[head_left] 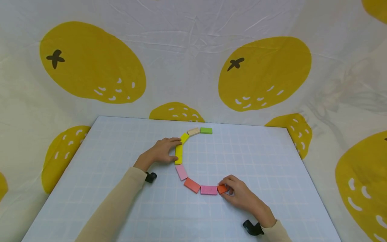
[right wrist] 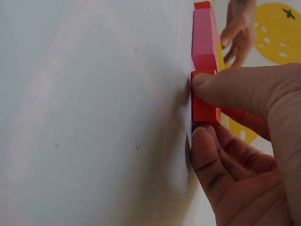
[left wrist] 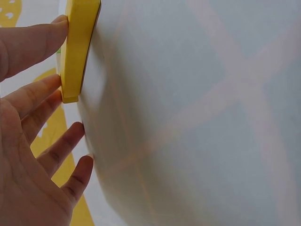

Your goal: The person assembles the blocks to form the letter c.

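Note:
Blocks lie end to end in a curve on the table. My left hand [head_left: 163, 150] rests at a yellow block [head_left: 179, 154] on the curve's left side, thumb at its near end and fingertips near its far end. In the left wrist view, thumb and fingers touch the yellow block [left wrist: 79, 52] along one side, while the other fingers spread free. My right hand [head_left: 240, 195] pinches an orange-red block [head_left: 222, 189] between thumb and fingers. In the right wrist view, that orange-red block [right wrist: 204, 106] meets the end of a pink block [right wrist: 205, 40].
Further blocks in the curve are a green one [head_left: 206, 130], a plain wood one [head_left: 194, 131], a second yellow one [head_left: 184, 137], a light pink one [head_left: 181, 172] and a red-orange one [head_left: 191, 185]. A fruit-print cloth [head_left: 187, 67] hangs behind the gridded table [head_left: 257, 158].

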